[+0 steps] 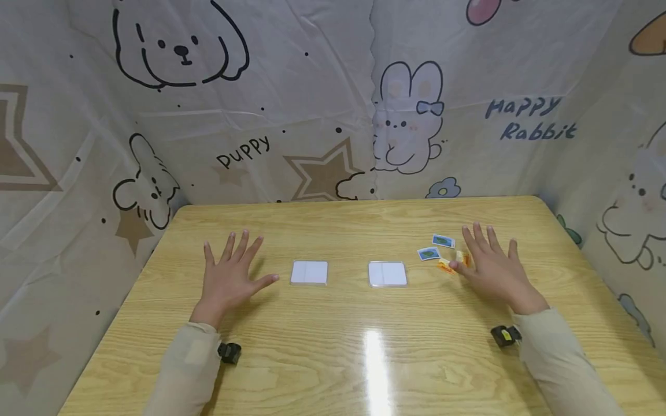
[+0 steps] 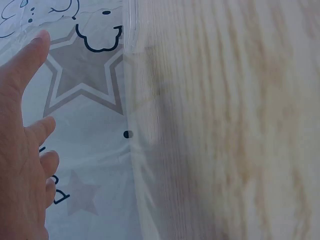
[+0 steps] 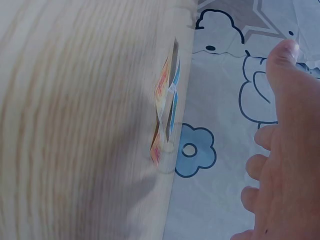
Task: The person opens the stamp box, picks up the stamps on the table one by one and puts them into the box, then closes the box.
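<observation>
My left hand (image 1: 229, 280) is held with fingers spread, left of a clear-edged white rectangular case (image 1: 309, 273). A second such case (image 1: 387, 274) lies to its right on the table. My right hand (image 1: 496, 271), also spread and holding nothing, is beside several small printed cards. Two of these are blue and green, one card (image 1: 443, 241) farther back and another card (image 1: 429, 253) nearer. An orange and yellow card (image 1: 446, 266) and a similar card (image 1: 462, 258) are partly hidden by the right hand. In the right wrist view the orange card (image 3: 162, 87) appears edge-on.
The wooden table (image 1: 322, 335) ends at a cloth backdrop (image 1: 312, 104) printed with animals and stars. Similar cloth hangs along both sides. A small black device (image 1: 229, 353) sits at the left wrist, and another device (image 1: 504, 335) at the right.
</observation>
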Demonstrator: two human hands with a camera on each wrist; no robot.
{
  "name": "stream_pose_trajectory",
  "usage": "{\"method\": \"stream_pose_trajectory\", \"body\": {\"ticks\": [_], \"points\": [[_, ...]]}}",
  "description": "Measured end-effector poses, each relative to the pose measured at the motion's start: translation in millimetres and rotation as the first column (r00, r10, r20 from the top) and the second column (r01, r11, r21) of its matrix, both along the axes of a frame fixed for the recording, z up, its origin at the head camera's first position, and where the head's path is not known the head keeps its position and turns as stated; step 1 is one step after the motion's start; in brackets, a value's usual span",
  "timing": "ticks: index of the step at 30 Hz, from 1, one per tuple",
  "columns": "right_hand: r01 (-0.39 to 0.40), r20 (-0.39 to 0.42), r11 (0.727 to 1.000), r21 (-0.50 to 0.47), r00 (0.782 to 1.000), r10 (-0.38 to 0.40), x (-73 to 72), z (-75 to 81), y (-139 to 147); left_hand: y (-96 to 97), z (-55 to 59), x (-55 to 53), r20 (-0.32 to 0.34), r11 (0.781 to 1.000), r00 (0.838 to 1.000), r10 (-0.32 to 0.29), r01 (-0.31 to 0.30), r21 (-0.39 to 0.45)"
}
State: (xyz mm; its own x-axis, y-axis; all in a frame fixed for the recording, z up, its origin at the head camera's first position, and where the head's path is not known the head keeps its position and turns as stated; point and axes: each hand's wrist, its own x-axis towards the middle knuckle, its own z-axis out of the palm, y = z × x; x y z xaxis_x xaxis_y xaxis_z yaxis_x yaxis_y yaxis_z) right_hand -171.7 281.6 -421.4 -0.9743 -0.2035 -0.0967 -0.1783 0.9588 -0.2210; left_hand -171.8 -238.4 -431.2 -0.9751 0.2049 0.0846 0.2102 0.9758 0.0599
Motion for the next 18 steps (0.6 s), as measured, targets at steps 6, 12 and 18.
{"method": "stream_pose_trajectory", "body": {"ticks": [6,12,18], "points": [[-0.014,0.0,1.0,-0.009,1.0,0.014,1.5,-0.8,-0.3,2.3,1.9,2.8,0.024,1.0,1.0,-0.002,0.001,0.024],[-0.023,0.002,1.0,-0.016,1.0,0.023,3.8,1.4,-2.4,5.5,1.8,3.3,0.036,1.0,0.999,-0.008,0.007,0.026],[-0.021,-0.001,1.0,-0.018,1.0,0.021,6.3,1.2,-4.0,9.4,-0.5,3.8,0.036,0.999,0.999,-0.022,0.021,0.036]]}}
